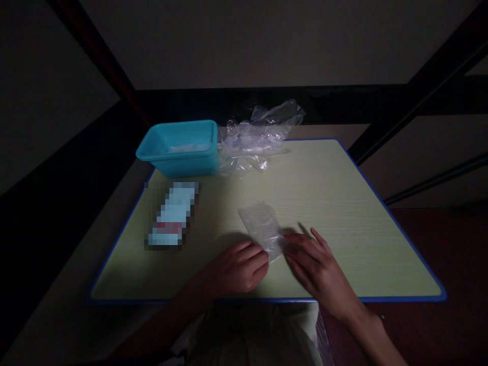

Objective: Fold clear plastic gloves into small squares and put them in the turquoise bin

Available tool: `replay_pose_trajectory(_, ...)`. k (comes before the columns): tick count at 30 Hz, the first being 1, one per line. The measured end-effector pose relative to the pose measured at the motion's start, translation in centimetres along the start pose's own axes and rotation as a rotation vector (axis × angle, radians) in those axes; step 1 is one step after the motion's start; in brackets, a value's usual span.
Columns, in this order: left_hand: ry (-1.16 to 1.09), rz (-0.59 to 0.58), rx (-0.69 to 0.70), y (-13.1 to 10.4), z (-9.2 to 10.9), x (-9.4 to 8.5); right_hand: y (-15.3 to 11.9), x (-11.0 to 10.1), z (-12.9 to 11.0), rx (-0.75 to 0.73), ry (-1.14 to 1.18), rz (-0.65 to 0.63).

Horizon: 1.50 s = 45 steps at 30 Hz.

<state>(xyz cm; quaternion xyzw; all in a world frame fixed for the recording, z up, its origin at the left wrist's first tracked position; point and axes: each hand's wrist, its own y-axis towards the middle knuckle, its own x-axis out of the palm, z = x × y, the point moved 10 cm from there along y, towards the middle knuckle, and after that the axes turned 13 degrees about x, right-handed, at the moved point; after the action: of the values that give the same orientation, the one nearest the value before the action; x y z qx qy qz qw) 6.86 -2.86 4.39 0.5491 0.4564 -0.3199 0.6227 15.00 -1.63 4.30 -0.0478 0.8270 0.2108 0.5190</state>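
A small clear plastic bag [261, 223] lies flat on the table in front of me. My left hand [244, 267] is closed at its near left corner, with curled fingers gripping the film; the fingertips are partly hidden. My right hand [314, 264] rests against the bag's right edge, its fingers stretched out and apart and the little finger raised. Beyond the bag, a loose heap of clear plastic bags [259, 137] sits at the table's far edge. Beside that heap stands a turquoise plastic basket [186, 162] with something pale inside.
A phone-like flat object [173, 213], blurred by pixels, lies on the left of the table. The pale wooden tabletop [343, 203] has a blue rim. Dark slanted bars [415, 107] stand behind it to the right, and a wall rises at the back.
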Motion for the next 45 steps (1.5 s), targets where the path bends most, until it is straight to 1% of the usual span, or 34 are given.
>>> replay_pose_trajectory(3,0.039,0.003,0.029,0.1,0.4,-0.1,0.0,0.2,0.0,0.003,0.002,0.000)
replay_pose_trajectory(10,0.097,-0.014,0.046,0.6,0.7,-0.4,-0.1,0.2,0.1,0.011,0.019,0.006)
replay_pose_trajectory(15,0.089,0.004,0.035,0.5,0.6,-0.4,0.0,-0.2,-0.6,-0.026,0.043,0.009)
replay_pose_trajectory(20,0.065,0.061,0.010,0.4,0.3,-1.4,0.6,-0.4,-1.7,-0.090,0.034,0.023)
replay_pose_trajectory(23,0.052,0.078,0.014,0.6,0.4,-2.4,1.2,-0.4,-2.2,-0.169,0.004,0.041)
replay_pose_trajectory(26,0.039,0.130,0.028,0.6,0.5,-3.4,1.6,-0.4,-2.5,-0.259,-0.024,0.059)
replay_pose_trajectory(28,0.033,0.159,0.025,0.5,0.4,-3.7,1.7,-0.5,-2.6,-0.296,-0.040,0.068)
replay_pose_trajectory(30,0.039,0.161,-0.002,0.1,0.3,-3.6,1.6,-0.6,-2.7,-0.314,-0.054,0.081)
replay_pose_trajectory(33,0.074,0.143,-0.076,-0.7,-0.1,-3.0,1.3,-0.4,-3.1,-0.318,-0.070,0.093)
replay_pose_trajectory(37,0.100,0.144,-0.176,-2.0,-0.2,-2.3,1.0,-0.2,-3.6,-0.268,-0.086,0.108)
replay_pose_trajectory(40,0.113,0.151,-0.226,-2.8,-0.3,-2.1,0.8,0.0,-3.8,-0.225,-0.090,0.108)
replay_pose_trajectory(45,0.169,0.076,-0.277,-3.0,-0.9,-1.4,0.6,0.1,-3.9,-0.184,-0.066,0.106)
